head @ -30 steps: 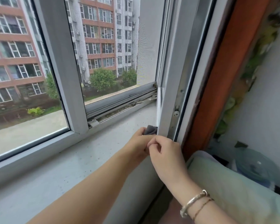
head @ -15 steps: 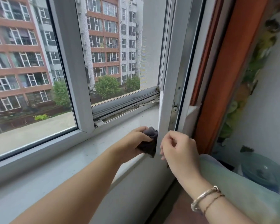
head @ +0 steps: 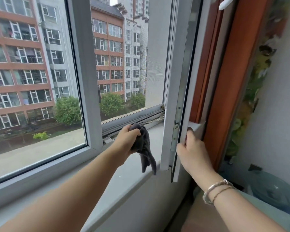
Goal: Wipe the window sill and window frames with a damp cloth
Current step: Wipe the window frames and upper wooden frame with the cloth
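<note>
The left hand (head: 127,139) is closed in a fist around a dark grey cloth (head: 143,144), bunched at the top of the grip, its loose tail hanging down past the palm to the front edge of the window sill (head: 124,178). The cloth hangs above the sill, just beside the open sash (head: 176,97) to its right. The right hand (head: 189,148) grips that sash's lower edge, fingers curled round it. Two bracelets (head: 214,190) circle the right wrist.
</note>
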`<state>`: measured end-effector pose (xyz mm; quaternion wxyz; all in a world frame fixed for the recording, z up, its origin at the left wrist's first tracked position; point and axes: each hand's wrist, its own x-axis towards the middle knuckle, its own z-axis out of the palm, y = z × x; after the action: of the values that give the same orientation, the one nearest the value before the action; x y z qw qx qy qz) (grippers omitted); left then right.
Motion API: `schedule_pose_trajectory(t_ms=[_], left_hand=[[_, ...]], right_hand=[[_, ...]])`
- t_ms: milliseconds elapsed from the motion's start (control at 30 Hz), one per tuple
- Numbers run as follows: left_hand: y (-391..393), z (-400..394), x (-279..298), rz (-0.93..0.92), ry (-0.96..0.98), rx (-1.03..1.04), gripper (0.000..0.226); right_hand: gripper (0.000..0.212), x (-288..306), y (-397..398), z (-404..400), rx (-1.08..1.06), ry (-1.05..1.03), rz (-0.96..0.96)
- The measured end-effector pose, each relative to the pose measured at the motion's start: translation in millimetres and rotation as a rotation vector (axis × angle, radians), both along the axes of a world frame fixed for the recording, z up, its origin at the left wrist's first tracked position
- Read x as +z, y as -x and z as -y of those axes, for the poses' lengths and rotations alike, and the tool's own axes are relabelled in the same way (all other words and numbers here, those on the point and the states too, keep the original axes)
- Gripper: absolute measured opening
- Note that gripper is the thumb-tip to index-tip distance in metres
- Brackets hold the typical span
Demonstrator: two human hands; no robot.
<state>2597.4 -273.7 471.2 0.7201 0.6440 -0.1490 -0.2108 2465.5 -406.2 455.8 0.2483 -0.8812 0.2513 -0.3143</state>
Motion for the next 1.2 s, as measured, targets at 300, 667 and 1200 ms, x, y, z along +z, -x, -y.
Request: schedule_pose_trajectory(t_ms=[300, 667, 1200], left_hand=[[-25.7, -43.2, 11.8, 0.059, -0.045, 0.103, 0.02], [-49.7, -108.9, 30.8, 0.198, -0.177, 0.187, 0.019], [-93.4, -125.3, 43.6, 0.232, -0.229, 0.169, 0.037]], right_hand=[[0.031, 2.9, -17.2, -15.6, -0.015, 0.034, -0.028], [0.033, 18.0, -95.1, -69.3, 0.187, 0.089, -0.215], [0.048, 28.1, -229.0, -112.9, 0.296, 0.185, -0.447]])
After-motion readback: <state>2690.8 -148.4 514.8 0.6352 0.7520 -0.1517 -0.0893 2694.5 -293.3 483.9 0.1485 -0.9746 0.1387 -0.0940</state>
